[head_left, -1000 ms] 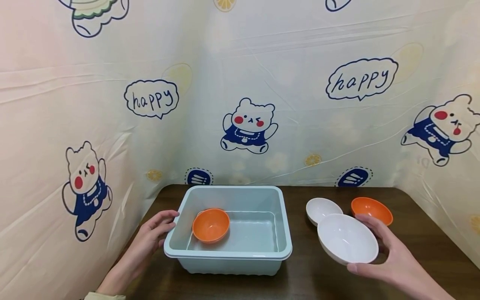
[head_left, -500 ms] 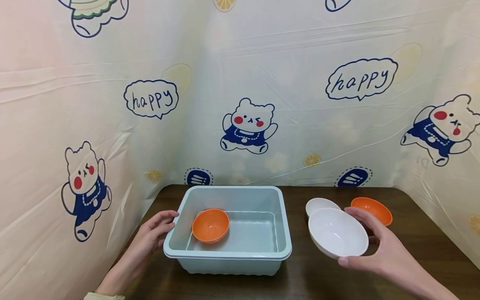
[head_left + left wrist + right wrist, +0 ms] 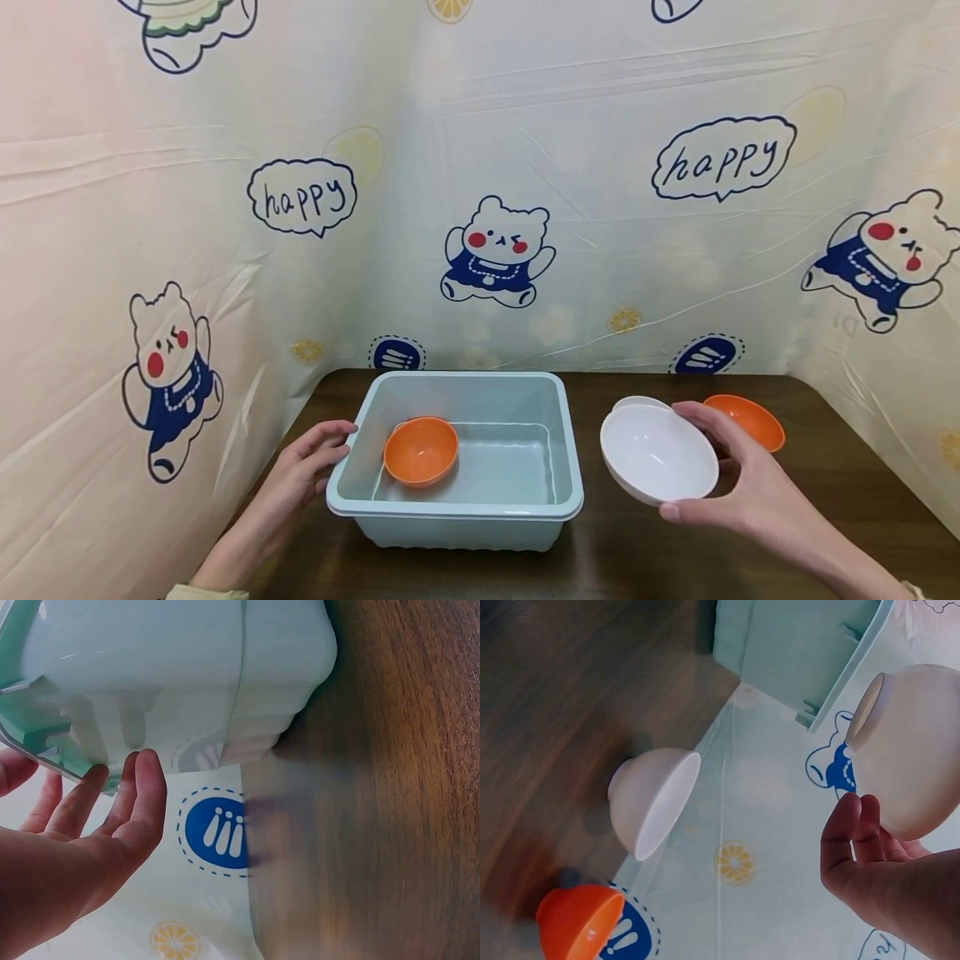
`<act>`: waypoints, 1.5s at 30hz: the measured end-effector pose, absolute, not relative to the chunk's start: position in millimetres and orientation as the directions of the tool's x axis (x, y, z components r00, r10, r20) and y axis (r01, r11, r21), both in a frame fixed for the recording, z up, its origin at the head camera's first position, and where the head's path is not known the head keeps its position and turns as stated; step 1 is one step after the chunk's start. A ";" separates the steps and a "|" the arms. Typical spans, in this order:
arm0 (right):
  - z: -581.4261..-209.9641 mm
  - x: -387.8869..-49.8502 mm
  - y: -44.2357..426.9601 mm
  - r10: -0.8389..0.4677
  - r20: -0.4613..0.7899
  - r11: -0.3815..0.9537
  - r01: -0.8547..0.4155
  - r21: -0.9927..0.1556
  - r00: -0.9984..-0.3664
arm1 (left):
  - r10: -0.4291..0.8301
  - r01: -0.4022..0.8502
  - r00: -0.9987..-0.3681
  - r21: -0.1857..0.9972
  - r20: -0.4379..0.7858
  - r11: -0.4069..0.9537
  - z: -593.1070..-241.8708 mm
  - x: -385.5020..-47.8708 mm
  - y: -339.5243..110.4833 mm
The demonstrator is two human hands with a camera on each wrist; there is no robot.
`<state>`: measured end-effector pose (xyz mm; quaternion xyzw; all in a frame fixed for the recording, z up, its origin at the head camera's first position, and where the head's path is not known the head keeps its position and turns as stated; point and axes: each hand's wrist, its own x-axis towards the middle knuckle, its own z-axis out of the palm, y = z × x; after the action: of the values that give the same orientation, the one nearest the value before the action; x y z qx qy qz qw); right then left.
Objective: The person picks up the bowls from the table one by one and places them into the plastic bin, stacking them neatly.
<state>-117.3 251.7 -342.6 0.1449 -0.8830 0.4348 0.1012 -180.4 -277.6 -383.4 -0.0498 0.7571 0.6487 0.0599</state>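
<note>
My right hand [image 3: 720, 475] grips a white bowl [image 3: 660, 454] by its right side, thumb at the near rim and fingers at the far one. The bowl is held tilted above the table, and its foot and outer wall [image 3: 915, 750] show in the right wrist view. A pale blue plastic basin [image 3: 517, 510] stands at the middle left with an orange bowl [image 3: 422, 452] upright inside, toward its left. My left hand [image 3: 303, 467] is at the basin's left side, its loosely bent fingertips touching the outer wall near the rim.
Behind the held bowl stands a second white bowl [image 3: 656, 799], mostly hidden in the head view. Another orange bowl [image 3: 750, 421] sits at the back right of the dark wooden table [image 3: 615, 550]. Printed cloth [image 3: 585, 250] hangs at the back and both sides.
My right hand has carried the white bowl leftward and slightly up, nearer the basin, so it now covers most of the second white bowl. My left hand and the basin stay put.
</note>
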 end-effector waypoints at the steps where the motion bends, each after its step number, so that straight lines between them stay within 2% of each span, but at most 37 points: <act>1: -341.3 -117.9 250.5 -0.170 0.301 0.577 -0.342 -0.742 -0.939 | 0.001 -0.152 -0.988 0.977 -0.154 0.153 -383.6 -180.5 -277.6; 8: -332.5 -122.5 240.9 -0.194 0.280 0.548 -0.341 -0.764 -0.940 | 0.003 -0.118 -0.993 0.985 -0.119 0.128 -387.1 -181.1 -277.9; 21: -320.0 -138.4 221.3 -0.239 0.282 0.519 -0.368 -0.771 -0.929 | -0.001 -0.153 -0.988 0.976 -0.155 0.156 -385.4 -182.8 -279.7; 30: -317.1 -144.8 212.2 -0.262 0.233 0.502 -0.339 -0.796 -0.936 | 0.003 -0.149 -0.988 0.979 -0.151 0.140 -386.6 -181.8 -279.1; 45: -308.4 -161.8 193.4 -0.326 0.223 0.503 -0.368 -0.782 -0.919 | 0.003 -0.142 -0.990 0.978 -0.144 0.150 -386.2 -181.6 -278.5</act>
<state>-161.8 193.4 -308.4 0.2004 -0.8666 0.4565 0.0229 -181.6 -278.5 -386.2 -0.0461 0.7563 0.6502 0.0558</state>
